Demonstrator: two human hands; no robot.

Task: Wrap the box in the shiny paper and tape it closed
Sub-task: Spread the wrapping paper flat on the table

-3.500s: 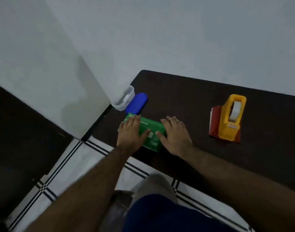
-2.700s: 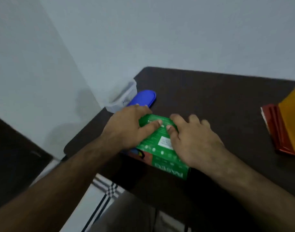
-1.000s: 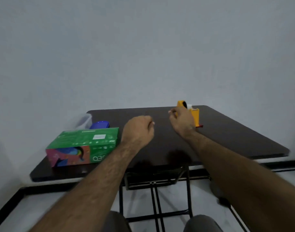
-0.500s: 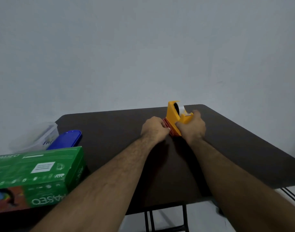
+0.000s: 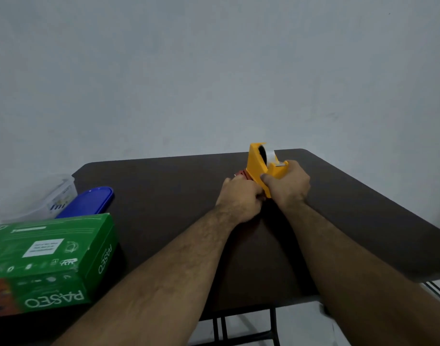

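Observation:
The green box (image 5: pixel 46 255) lies at the table's near left corner, untouched. Far across the dark table (image 5: pixel 164 196), a yellow tape dispenser (image 5: pixel 260 166) is tilted up off a folded red shiny paper (image 5: pixel 243 174). My right hand (image 5: pixel 287 187) grips the dispenser's front end. My left hand (image 5: pixel 240 198) is curled at the edge of the red paper just below the dispenser; most of the paper is hidden behind my hands.
A blue lid (image 5: pixel 89 202) and a clear plastic container (image 5: pixel 44 198) sit at the far left, behind the box. A pale wall rises behind the table. The table's right edge drops off to the floor.
Both hands left the green box and reached to the far side. The right hand took the yellow dispenser and tilted it up; the left closed on the red paper's edge.

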